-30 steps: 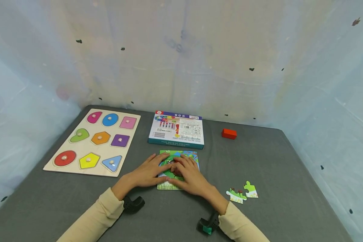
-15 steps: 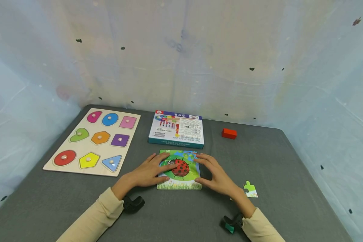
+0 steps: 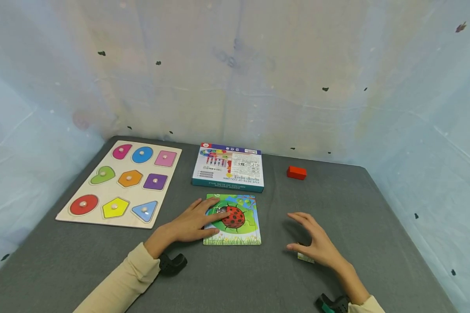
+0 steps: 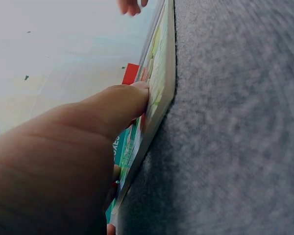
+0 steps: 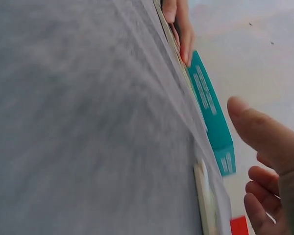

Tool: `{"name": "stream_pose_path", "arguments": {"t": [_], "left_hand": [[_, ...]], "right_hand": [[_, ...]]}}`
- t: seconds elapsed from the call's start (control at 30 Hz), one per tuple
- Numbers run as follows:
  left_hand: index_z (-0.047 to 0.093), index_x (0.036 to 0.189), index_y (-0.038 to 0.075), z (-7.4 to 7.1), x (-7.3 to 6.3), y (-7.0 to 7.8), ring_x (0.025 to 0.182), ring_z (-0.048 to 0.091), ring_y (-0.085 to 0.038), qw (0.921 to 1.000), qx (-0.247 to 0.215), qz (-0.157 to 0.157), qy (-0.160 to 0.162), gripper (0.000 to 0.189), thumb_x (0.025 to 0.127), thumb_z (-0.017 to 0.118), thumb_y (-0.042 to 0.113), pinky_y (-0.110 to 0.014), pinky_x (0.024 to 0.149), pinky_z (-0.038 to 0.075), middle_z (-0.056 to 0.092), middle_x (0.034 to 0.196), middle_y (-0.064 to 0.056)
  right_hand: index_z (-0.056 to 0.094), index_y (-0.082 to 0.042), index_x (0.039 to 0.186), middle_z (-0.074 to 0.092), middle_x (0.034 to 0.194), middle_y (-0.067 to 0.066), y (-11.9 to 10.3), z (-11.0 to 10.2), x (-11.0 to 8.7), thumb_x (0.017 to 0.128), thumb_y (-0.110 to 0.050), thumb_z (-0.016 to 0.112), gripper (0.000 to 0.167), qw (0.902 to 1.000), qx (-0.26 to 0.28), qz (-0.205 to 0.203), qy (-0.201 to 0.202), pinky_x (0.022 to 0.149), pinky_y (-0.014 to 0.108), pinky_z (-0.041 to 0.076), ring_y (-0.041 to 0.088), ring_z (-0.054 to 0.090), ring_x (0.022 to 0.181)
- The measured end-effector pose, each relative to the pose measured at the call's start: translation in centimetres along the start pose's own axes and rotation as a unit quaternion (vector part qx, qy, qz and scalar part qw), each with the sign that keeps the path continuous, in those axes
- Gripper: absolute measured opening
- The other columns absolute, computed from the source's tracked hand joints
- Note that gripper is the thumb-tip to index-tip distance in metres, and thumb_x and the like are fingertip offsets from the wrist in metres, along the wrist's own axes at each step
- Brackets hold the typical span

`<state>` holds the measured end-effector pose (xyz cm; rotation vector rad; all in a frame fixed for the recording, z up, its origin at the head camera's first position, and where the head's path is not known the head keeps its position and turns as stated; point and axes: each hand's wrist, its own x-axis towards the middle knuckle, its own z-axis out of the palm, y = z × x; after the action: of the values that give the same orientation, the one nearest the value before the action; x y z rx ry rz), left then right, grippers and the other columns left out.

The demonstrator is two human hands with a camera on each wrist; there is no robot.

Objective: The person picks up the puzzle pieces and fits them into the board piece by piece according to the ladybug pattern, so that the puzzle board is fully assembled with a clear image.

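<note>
A ladybug jigsaw puzzle (image 3: 239, 238) lies flat in the middle of the grey table. My left hand (image 3: 189, 222) rests on its left side with fingers spread; the left wrist view shows the thumb lying on the puzzle (image 4: 161, 83) near its edge. To the right, my right hand (image 3: 318, 244) is held above the table, thumb and fingers apart and nothing between them. Part of a loose puzzle piece (image 3: 306, 258) shows below that hand, and the rest of it is covered. In the right wrist view a piece (image 5: 204, 196) lies on the cloth near the hand.
Behind the puzzle lies a flat teal-edged box (image 3: 228, 169). A wooden peg board (image 3: 105, 191) with several coloured shapes is at the left. A small red block (image 3: 297, 173) sits at the back right. A pale sheet (image 3: 235, 78) hangs behind the table.
My right hand has moved off the puzzle and gone right, over the loose pieces, which it now mostly covers. The ladybug has come into view. My left hand has stayed in place.
</note>
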<state>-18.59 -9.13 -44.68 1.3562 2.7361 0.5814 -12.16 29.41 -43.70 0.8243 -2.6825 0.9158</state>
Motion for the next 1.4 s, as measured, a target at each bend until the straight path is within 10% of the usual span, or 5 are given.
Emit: {"name": "stream_pose_path", "arguments": {"t": [0.63,1.4], "left_hand": [[0.042,0.142,0.021,0.1,-0.1,0.0,0.138,0.022,-0.035,1.0000,0.002,-0.002,-0.001,0.052,0.095,0.049,0.042,-0.059,0.108,0.013,0.025,0.149,-0.019],[0.042,0.142,0.021,0.1,0.0,0.1,0.138,0.021,-0.035,1.0000,-0.003,-0.003,0.001,0.052,0.095,0.050,0.042,-0.058,0.108,0.012,0.025,0.149,-0.019]], "right_hand": [[0.060,-0.015,0.124,0.054,0.117,-0.004,1.2,-1.1,-4.8,0.065,-0.026,0.085,0.064,0.9989,-0.040,0.004,0.022,0.088,0.018,0.028,0.012,0.036,0.110],[0.063,-0.019,0.117,0.055,0.110,-0.007,0.4,-0.1,-1.6,0.075,-0.020,0.078,0.044,0.9993,-0.012,-0.036,0.001,0.089,0.025,0.030,0.015,0.037,0.107]]}}
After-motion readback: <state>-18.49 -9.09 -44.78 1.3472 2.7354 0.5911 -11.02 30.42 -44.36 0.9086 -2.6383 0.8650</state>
